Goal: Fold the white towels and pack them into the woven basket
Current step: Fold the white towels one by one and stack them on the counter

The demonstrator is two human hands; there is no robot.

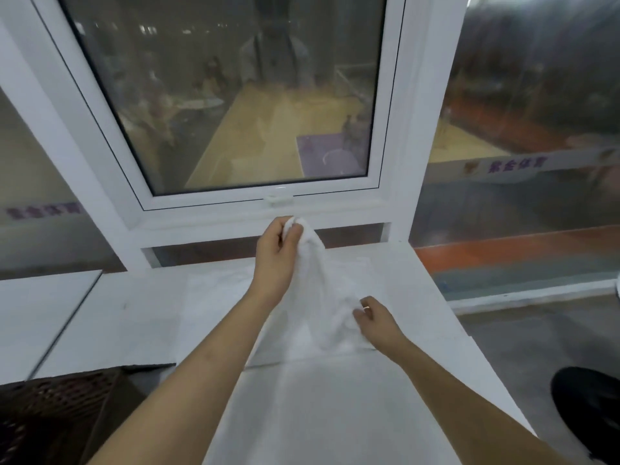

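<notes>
Nearest the person, at lower left, the woven basket (57, 407) stands beside the white tabletop (335, 414); only a corner of it shows, and no towel is visible inside that part. Farther out, the right hand (377, 318) has its fingers curled into the lower folds of 1 white towel (322, 303), gripping the cloth just above the tabletop. Beyond it, the left hand (278, 246) pinches a bunched corner of the same towel and holds it raised in front of the window frame (235, 216). Judged from this, folding of this towel has not yet produced a flat fold, and packing remains to be done.
</notes>
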